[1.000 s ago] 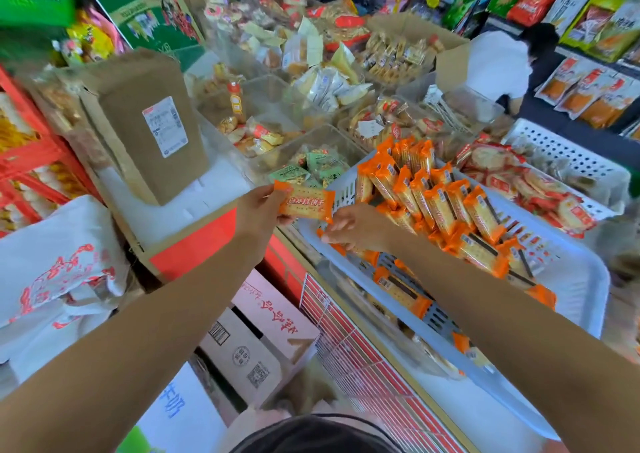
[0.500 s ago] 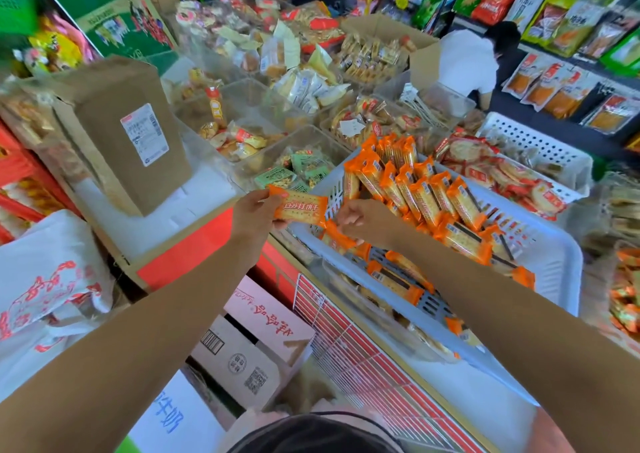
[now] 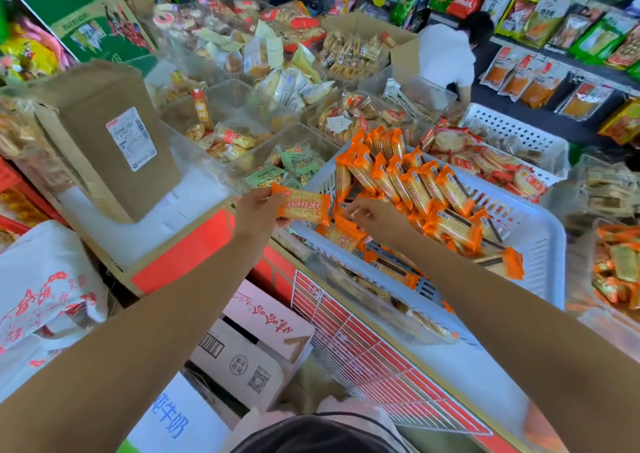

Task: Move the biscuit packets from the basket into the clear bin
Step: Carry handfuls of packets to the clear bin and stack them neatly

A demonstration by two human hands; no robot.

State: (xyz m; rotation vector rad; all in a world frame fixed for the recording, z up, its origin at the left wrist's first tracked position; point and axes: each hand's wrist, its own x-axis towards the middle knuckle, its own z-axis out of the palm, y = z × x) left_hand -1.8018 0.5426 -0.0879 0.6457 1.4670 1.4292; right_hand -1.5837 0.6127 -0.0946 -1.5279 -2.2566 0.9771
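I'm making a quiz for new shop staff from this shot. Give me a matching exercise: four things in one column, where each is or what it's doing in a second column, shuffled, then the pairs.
1. left hand
2. right hand
3. brown box
4. green packets

A. lie in a clear tub
B. reaches into the white basket
C. holds one orange biscuit packet
D. stands at the left, with a white label on it

Pairs: 1-C, 2-B, 3-D, 4-A
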